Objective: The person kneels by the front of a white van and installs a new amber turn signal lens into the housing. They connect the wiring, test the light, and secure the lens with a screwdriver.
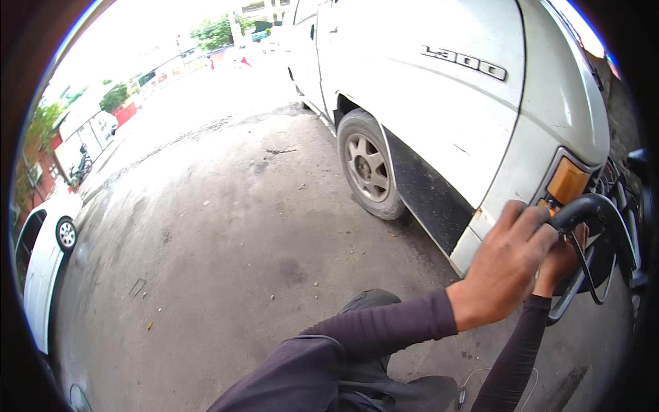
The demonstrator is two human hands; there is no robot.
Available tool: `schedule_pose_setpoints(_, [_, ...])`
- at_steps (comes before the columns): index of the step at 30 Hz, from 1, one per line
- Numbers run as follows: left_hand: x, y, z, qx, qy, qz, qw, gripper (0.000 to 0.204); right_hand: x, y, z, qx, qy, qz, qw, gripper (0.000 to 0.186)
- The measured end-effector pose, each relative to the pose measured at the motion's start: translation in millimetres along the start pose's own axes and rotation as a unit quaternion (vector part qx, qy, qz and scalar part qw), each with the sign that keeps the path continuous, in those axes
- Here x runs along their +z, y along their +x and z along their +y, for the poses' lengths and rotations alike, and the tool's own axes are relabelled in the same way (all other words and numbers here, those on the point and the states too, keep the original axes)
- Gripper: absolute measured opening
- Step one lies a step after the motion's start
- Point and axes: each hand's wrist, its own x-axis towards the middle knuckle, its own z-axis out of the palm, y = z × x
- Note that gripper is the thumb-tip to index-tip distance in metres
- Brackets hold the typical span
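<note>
In front of me stands a white van (439, 103), with an amber corner light (567, 181) at its front edge. My left hand (504, 257) is at the lower end of that light, fingers curled and pressed together; whatever they grip is hidden. Behind it and partly covered, my right hand (557, 264) reaches up to the same corner. Its fingers are mostly hidden by the left hand and a thick black curved bar (596, 206). That bar passes right beside both hands, with thinner black and grey tubing below it.
The van's front wheel (367, 165) and dark wheel-arch panel (432, 192) lie left of my hands. A thin cable (532, 381) runs on the concrete ground (226, 275) by my right forearm. A white car (44, 257) stands far left, with a motorcycle (82, 165) beyond it.
</note>
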Motion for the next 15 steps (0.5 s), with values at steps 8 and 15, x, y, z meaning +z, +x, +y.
schedule_pose_setpoints(8, [4.9, -1.7, 24.3, -0.061, -0.037, -0.006, 0.997, 0.051, -11.1, -0.1, -13.9, 0.015, 0.015, -0.017, 1.0, 0.038])
schedule_pose_setpoints(15, [-16.0, 7.8, 17.7, -0.073, 0.067, -0.15, 0.984, 0.031, -3.2, 4.3, -21.8, 0.018, 0.02, 0.068, 0.997, 0.042])
